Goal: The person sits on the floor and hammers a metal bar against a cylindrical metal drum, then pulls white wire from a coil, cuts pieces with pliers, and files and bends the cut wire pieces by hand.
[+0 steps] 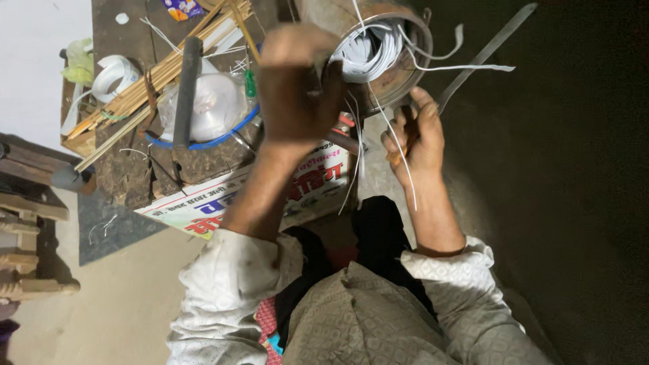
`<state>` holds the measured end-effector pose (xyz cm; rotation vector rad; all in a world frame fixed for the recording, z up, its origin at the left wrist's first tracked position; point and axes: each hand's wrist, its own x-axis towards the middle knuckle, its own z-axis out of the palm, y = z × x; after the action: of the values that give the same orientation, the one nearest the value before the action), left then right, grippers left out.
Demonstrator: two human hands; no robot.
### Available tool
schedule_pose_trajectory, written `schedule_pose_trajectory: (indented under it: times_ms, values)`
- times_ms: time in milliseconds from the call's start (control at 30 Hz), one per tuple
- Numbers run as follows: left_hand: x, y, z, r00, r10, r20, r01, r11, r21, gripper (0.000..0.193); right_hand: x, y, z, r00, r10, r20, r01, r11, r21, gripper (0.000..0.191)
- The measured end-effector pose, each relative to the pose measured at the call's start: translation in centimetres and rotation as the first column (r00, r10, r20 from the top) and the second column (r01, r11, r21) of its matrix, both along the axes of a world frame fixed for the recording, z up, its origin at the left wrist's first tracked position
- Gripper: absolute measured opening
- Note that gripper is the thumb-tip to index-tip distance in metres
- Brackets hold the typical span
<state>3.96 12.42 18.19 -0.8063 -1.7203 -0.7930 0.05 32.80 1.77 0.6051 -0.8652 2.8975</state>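
my left hand (297, 94) fisted, blurred, contents unclear | right hand (416, 138) fingers pinching white strip (399, 152), running lengthwise up into rusty can (399, 74) just above

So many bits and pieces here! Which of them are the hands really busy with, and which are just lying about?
In use:
left hand, raised and blurred, at the rusty tin
white strips coiled in the tin, some trailing down
right hand gripping a long metal blade by its handle

Lying about:
bundle of thin wooden sticks
dark rod
clear plastic bag
printed board
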Motion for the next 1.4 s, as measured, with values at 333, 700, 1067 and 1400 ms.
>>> schedule_pose_trajectory:
  times_ms: [333, 700, 1067, 1400]
  values:
    - [2.2, -2.8, -2.2, 0.994, 0.107, -0.014, -0.105, 0.936, -0.336, 0.017, 1.1, -1.4, 0.9, 0.989, 0.134, -0.069, -0.126, 0.986, 0.112, 0.068]
    - [-3.8, -3.3, -6.2, 0.355, -0.926, 0.127, 0.292, 0.238, 0.926, 0.005, 0.0, -3.9, 1.7, 0.987, -0.133, -0.087, 0.155, 0.92, 0.359, 0.085]
    - [2.6, -0.2, -7.5, 0.935, 0.021, 0.354, -0.052, 0.996, 0.079, 0.026, 0.1, 1.3, -0.3, 0.995, -0.06, -0.085, 0.074, 0.981, 0.177, 0.09]
    - [-0.1, -2.7, -9.1, 0.671, -0.634, 0.384, 0.228, 0.669, 0.707, 0.02, 0.8, 4.3, -4.9, 0.921, -0.138, 0.363, 0.107, 0.989, 0.103, 0.051]
